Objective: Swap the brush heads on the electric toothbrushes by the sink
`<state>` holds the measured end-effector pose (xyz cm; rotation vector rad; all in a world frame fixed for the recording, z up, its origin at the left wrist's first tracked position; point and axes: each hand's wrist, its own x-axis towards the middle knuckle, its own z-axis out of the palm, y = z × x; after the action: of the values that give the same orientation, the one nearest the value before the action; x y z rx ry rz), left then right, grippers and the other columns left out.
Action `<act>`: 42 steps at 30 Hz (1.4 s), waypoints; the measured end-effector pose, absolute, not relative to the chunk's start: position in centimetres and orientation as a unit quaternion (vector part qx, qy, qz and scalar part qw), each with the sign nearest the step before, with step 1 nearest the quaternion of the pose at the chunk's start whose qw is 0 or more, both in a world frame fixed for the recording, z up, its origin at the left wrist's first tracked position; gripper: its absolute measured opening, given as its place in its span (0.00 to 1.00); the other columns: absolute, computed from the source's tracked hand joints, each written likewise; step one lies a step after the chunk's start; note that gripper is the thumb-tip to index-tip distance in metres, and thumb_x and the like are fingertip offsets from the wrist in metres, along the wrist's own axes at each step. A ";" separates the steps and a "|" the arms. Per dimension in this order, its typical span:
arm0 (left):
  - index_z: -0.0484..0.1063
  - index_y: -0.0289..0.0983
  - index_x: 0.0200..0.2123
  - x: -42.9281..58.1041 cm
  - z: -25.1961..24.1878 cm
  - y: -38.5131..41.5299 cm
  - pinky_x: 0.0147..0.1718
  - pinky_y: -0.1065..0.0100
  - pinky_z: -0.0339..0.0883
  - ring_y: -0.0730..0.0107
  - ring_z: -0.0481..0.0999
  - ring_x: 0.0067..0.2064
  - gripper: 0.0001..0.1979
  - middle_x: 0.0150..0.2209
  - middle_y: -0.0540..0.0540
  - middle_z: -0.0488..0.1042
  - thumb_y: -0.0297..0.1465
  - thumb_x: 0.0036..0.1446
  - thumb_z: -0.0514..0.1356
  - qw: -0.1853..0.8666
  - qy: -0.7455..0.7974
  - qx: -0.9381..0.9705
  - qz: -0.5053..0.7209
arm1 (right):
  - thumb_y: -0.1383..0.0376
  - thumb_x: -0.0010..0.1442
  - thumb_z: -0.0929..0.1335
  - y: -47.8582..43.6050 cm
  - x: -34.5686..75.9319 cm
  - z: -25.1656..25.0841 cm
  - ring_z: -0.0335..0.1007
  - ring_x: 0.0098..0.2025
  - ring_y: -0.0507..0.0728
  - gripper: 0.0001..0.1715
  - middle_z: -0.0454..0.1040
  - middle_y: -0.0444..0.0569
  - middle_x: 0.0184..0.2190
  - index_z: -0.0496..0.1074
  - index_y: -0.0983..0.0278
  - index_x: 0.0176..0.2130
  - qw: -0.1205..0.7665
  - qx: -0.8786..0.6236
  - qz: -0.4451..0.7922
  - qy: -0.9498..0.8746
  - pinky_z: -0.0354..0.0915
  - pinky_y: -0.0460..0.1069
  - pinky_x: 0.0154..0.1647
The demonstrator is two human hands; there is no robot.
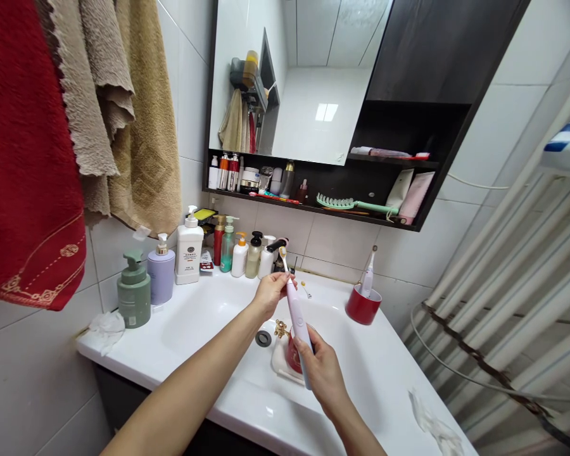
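Note:
A pale pink electric toothbrush (295, 310) is held upright at a tilt over the sink, its bristles at the top. My right hand (325, 370) is wrapped round the lower handle. My left hand (273, 294) is closed at the neck below the brush head; its fingertips are partly hidden. Behind the handle, a red cup (293, 356) stands in the basin on a white tray-like piece (281, 364), partly covered by my right hand. A small gold ornate piece (280, 328) is beside the cup, near the drain (263, 339).
A second electric toothbrush (368, 278) stands in a red holder (363, 307) on the right rim. Pump bottles (189, 253) line the back left. Above hang a mirror cabinet (384, 212) and, at left, towels (145, 126). Crumpled tissue (434, 424) lies at front right; a radiator (503, 304) is beyond.

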<state>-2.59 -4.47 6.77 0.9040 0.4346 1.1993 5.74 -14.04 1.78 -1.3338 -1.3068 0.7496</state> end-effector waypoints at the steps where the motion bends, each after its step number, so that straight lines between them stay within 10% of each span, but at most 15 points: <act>1: 0.65 0.30 0.22 -2.5 7.0 -4.5 0.27 0.74 0.57 0.79 0.65 0.22 0.07 0.18 0.49 0.66 0.30 0.41 0.56 0.708 0.195 0.407 0.544 | 0.57 0.45 0.60 -14.0 5.7 1.9 0.55 0.20 0.49 0.20 0.62 0.42 0.20 0.65 0.63 0.37 0.535 -0.564 0.309 -0.548 0.55 0.44 0.22; 12: 0.61 0.32 0.20 -2.0 6.2 -5.2 0.27 0.72 0.60 0.82 0.63 0.18 0.08 0.15 0.53 0.62 0.32 0.43 0.53 0.724 0.194 0.395 0.531 | 0.57 0.47 0.58 -15.0 4.8 1.4 0.51 0.19 0.47 0.19 0.57 0.41 0.18 0.62 0.65 0.37 0.540 -0.501 0.428 -0.524 0.51 0.43 0.19; 32: 0.64 0.31 0.19 -2.6 8.0 -3.2 0.23 0.77 0.57 0.83 0.63 0.18 0.07 0.14 0.53 0.64 0.30 0.41 0.55 0.642 0.255 0.447 0.569 | 0.58 0.43 0.61 -13.9 5.3 2.0 0.60 0.31 0.54 0.21 0.67 0.47 0.32 0.64 0.63 0.39 0.542 -0.587 0.260 -0.543 0.56 0.46 0.33; 42: 0.62 0.32 0.21 -2.4 6.8 -4.2 0.23 0.75 0.59 0.81 0.64 0.16 0.08 0.14 0.52 0.64 0.32 0.45 0.52 0.660 0.252 0.457 0.540 | 0.58 0.46 0.59 -14.7 4.7 1.2 0.52 0.20 0.48 0.23 0.57 0.41 0.18 0.59 0.65 0.43 0.534 -0.556 0.374 -0.515 0.54 0.44 0.22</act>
<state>-2.41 -4.24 6.84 1.0348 0.5698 1.2219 4.67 -14.68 1.21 -1.3248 -1.2281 0.8922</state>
